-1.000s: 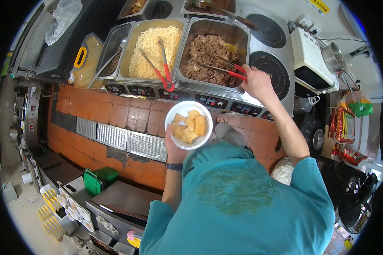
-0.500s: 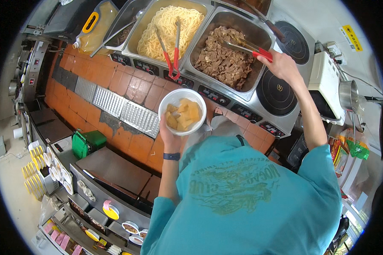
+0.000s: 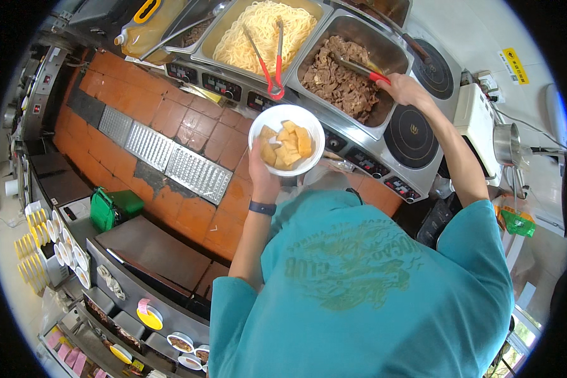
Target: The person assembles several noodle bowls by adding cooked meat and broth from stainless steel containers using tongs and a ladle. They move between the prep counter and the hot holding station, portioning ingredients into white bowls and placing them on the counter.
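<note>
A white round bowl (image 3: 317,154) with pale yellow chunks (image 3: 288,144) in it rests in my left hand (image 3: 264,177), whose fingers curl round its left side. My right hand (image 3: 404,89) grips the red handles of a pair of metal tongs (image 3: 361,67). The tongs' tips lie in the sliced brown meat (image 3: 334,77), which fills much of a deep steel pan (image 3: 382,117). In the pan to the left, a second pair of red-handled tongs (image 3: 273,72) leans on a heap of noodles (image 3: 253,39), its handles over the front rim.
Round black hobs (image 3: 411,138) and a white appliance (image 3: 474,123) stand to the right. At the far left are a yellow-handled jug (image 3: 146,33) and a pan with a ladle (image 3: 192,33). A green bin (image 3: 121,208) and a counter with several small bowls (image 3: 181,342) are at lower left.
The bowl in my left hand has shifted right and up, nearer the counter, and tipped so its chunks show more openly. My right hand still holds the tongs in the meat.
</note>
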{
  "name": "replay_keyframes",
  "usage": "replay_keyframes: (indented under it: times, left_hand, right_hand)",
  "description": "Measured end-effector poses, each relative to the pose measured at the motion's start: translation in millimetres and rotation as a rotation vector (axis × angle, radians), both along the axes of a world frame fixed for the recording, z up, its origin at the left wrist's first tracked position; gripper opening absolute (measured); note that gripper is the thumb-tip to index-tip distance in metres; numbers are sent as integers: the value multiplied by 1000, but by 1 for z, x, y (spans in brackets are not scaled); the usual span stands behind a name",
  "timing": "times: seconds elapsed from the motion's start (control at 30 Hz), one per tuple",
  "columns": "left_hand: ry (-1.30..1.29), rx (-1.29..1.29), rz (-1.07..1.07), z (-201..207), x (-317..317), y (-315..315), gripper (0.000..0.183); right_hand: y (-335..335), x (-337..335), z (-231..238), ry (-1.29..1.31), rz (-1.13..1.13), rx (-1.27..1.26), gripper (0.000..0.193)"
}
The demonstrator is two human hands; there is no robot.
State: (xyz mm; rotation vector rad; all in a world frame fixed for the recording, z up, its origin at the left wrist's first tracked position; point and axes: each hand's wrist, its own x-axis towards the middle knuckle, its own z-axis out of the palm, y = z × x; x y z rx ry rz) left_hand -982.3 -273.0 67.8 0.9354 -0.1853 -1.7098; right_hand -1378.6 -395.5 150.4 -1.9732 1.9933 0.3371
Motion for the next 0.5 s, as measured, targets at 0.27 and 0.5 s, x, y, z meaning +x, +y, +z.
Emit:
replay_keyframes:
  times: [0.27,0.5]
  left_hand:
    - [39,-34,-34,3,-12,-17,49]
    - [22,-57,-22,5,-18,-20,52]
  right_hand:
    - [55,2,48,-106,-217,-43,59]
    - [124,10,93,-368,-417,-66,53]
